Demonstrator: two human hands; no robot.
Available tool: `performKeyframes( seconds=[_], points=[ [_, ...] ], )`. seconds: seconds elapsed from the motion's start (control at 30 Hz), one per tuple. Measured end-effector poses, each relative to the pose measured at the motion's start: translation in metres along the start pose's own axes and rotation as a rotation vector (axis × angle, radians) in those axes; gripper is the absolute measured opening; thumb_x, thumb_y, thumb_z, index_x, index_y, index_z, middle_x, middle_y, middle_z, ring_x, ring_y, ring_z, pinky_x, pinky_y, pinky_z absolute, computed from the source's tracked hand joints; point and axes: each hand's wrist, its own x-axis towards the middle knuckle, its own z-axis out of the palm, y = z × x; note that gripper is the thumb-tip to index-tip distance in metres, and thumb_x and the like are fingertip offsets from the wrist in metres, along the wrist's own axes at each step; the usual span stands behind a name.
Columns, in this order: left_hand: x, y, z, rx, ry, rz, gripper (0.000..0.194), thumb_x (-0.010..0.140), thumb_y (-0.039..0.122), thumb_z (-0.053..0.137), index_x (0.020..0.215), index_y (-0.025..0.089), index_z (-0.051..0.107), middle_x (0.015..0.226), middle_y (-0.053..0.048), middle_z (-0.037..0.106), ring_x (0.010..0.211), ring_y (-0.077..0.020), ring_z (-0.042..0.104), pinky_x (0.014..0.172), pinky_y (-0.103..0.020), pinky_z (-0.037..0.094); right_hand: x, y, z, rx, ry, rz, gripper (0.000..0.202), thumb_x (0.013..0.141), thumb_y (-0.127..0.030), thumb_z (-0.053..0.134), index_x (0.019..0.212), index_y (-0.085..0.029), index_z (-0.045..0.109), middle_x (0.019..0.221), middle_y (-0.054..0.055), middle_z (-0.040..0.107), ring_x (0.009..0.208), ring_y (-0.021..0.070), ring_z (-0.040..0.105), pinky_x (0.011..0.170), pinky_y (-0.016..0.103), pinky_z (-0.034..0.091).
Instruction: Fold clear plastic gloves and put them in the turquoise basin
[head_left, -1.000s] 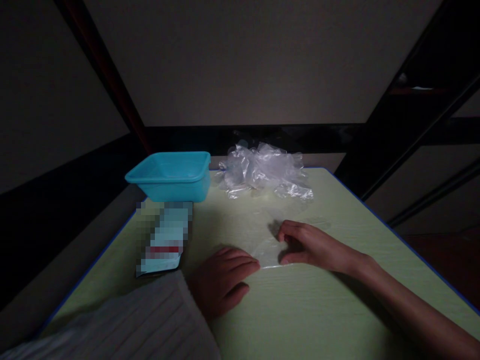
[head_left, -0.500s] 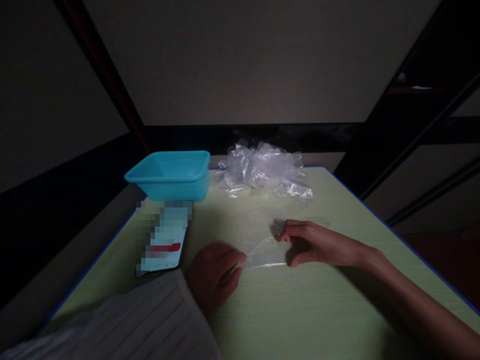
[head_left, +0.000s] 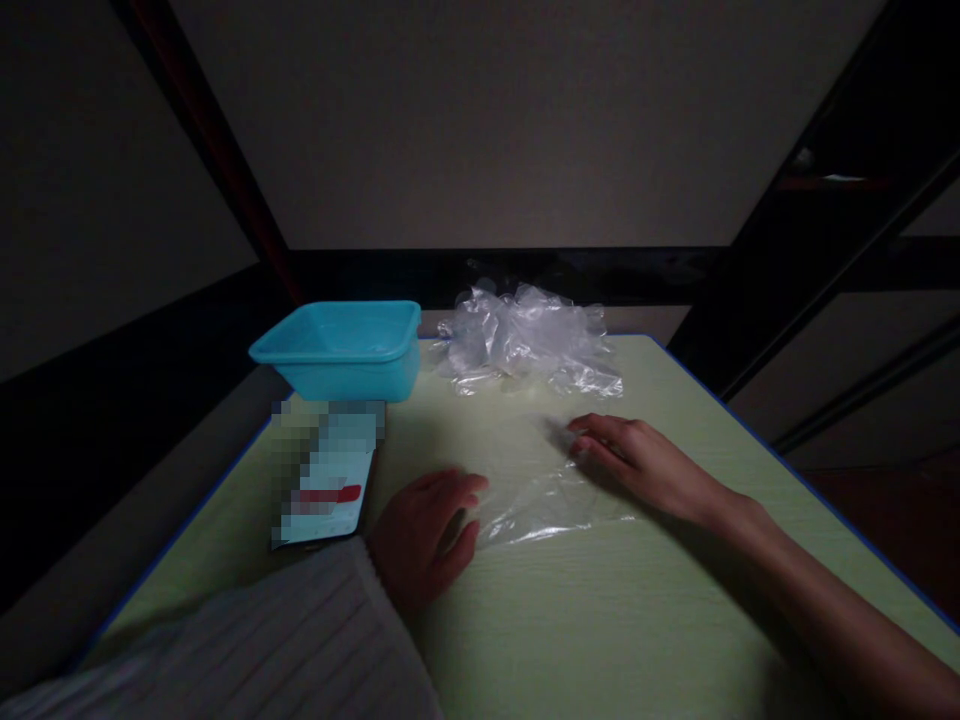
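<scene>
A thin, clear disposable plastic glove (head_left: pixel 536 505) lies spread on the table between my hands, its outline hard to make out. My left hand (head_left: pixel 431 540) is at its left edge, with thumb and fingers apart and nothing visible between them. Over the glove's far right part, my right hand (head_left: pixel 637 460) reaches with loosely bent, parted fingers. Its fingertips are close to the film; whether they touch it I cannot tell. Farther back sits a crumpled heap of clear plastic gloves (head_left: pixel 529 340), some finger-like ends sticking out.
A light blue plastic basin (head_left: pixel 345 375) stands at the table's far left corner. In front of it lies a phone (head_left: pixel 334 480) with its screen lit and partly pixelated. The pale green table (head_left: pixel 525 640) has a blue edge and meets a panel at the back.
My left fingers have parted from the glove's edge. My right hand has moved slightly away from me and its pinch-like curl has loosened. The film's near edge now lies more wrinkled.
</scene>
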Motion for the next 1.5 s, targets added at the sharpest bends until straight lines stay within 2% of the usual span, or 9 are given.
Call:
performKeyframes(
  seconds=[0.33, 0.5, 0.6, 0.7, 0.8, 0.97, 1.2, 1.4, 1.5],
  points=[
    [-0.013, 0.02, 0.004, -0.038, -0.068, 0.264, 0.05, 0.075, 0.012, 0.042, 0.125, 0.017, 0.039, 0.108, -0.007, 0.067, 0.099, -0.0193, 0.063, 0.104, -0.04, 0.036, 0.003, -0.001, 0.005, -0.019, -0.021, -0.166, 0.027, 0.093, -0.028, 0.036, 0.104, -0.016, 0.058, 0.1, 0.012, 0.065, 0.094, 0.0246, 0.059, 0.083, 0.041, 0.046],
    [-0.019, 0.028, 0.004, -0.119, -0.289, 0.398, 0.045, 0.082, 0.017, 0.042, 0.126, 0.018, 0.037, 0.125, -0.007, 0.059, 0.113, -0.0163, 0.055, 0.111, -0.04, 0.023, 0.005, 0.001, 0.012, -0.012, -0.02, -0.248, 0.027, 0.093, -0.025, 0.036, 0.107, -0.015, 0.057, 0.108, 0.013, 0.063, 0.099, 0.0244, 0.058, 0.089, 0.044, 0.044],
    [-0.02, 0.029, 0.002, -0.141, -0.327, 0.469, 0.04, 0.085, 0.018, 0.04, 0.124, 0.019, 0.038, 0.127, -0.007, 0.057, 0.114, -0.0149, 0.054, 0.111, -0.038, 0.023, 0.005, 0.0, 0.011, -0.006, 0.021, -0.242, 0.027, 0.092, -0.021, 0.037, 0.109, -0.015, 0.056, 0.105, 0.013, 0.064, 0.098, 0.0245, 0.058, 0.087, 0.044, 0.045],
    [-0.017, 0.025, 0.001, -0.108, -0.18, 0.411, 0.04, 0.083, 0.014, 0.04, 0.123, 0.018, 0.039, 0.12, -0.007, 0.062, 0.108, -0.0158, 0.058, 0.108, -0.038, 0.03, 0.004, -0.001, 0.007, -0.008, 0.084, -0.211, 0.028, 0.09, -0.016, 0.037, 0.109, -0.015, 0.056, 0.104, 0.013, 0.065, 0.096, 0.0244, 0.059, 0.083, 0.042, 0.046],
    [-0.011, 0.017, 0.0, -0.011, -0.008, 0.23, 0.042, 0.08, 0.01, 0.041, 0.121, 0.017, 0.04, 0.111, -0.009, 0.065, 0.105, -0.0181, 0.059, 0.101, -0.036, 0.039, 0.003, -0.001, 0.005, -0.007, 0.083, -0.238, 0.03, 0.088, -0.013, 0.038, 0.112, -0.016, 0.055, 0.109, 0.012, 0.064, 0.099, 0.0238, 0.058, 0.085, 0.042, 0.047],
    [-0.005, 0.006, 0.002, 0.014, 0.028, 0.026, 0.039, 0.079, 0.013, 0.042, 0.117, 0.02, 0.044, 0.091, -0.004, 0.067, 0.08, -0.0177, 0.065, 0.094, -0.038, 0.045, 0.004, 0.003, 0.009, -0.078, 0.016, -0.269, 0.029, 0.089, -0.015, 0.038, 0.112, -0.017, 0.056, 0.107, 0.01, 0.066, 0.1, 0.0242, 0.059, 0.088, 0.046, 0.046],
    [-0.008, 0.013, 0.003, -0.024, -0.009, 0.16, 0.042, 0.078, 0.011, 0.042, 0.119, 0.019, 0.042, 0.092, -0.004, 0.068, 0.088, -0.0182, 0.064, 0.095, -0.036, 0.045, 0.004, 0.006, 0.012, -0.098, 0.014, -0.248, 0.033, 0.087, -0.009, 0.038, 0.115, -0.015, 0.054, 0.108, 0.01, 0.065, 0.1, 0.0234, 0.059, 0.087, 0.044, 0.047],
    [-0.017, 0.026, 0.001, -0.139, -0.157, 0.39, 0.042, 0.082, 0.013, 0.038, 0.123, 0.019, 0.038, 0.109, -0.006, 0.066, 0.102, -0.0169, 0.06, 0.101, -0.033, 0.039, 0.004, 0.003, 0.012, -0.067, -0.001, -0.31, 0.033, 0.085, -0.006, 0.039, 0.111, -0.016, 0.056, 0.113, 0.01, 0.063, 0.104, 0.023, 0.057, 0.09, 0.044, 0.044],
    [-0.018, 0.024, 0.001, -0.182, -0.178, 0.342, 0.041, 0.083, 0.015, 0.041, 0.123, 0.021, 0.038, 0.114, -0.004, 0.064, 0.112, -0.0178, 0.053, 0.104, -0.034, 0.035, 0.003, 0.0, 0.01, -0.037, -0.003, -0.332, 0.038, 0.081, -0.002, 0.04, 0.112, -0.016, 0.055, 0.114, 0.009, 0.062, 0.106, 0.022, 0.056, 0.091, 0.044, 0.044]
  ],
)
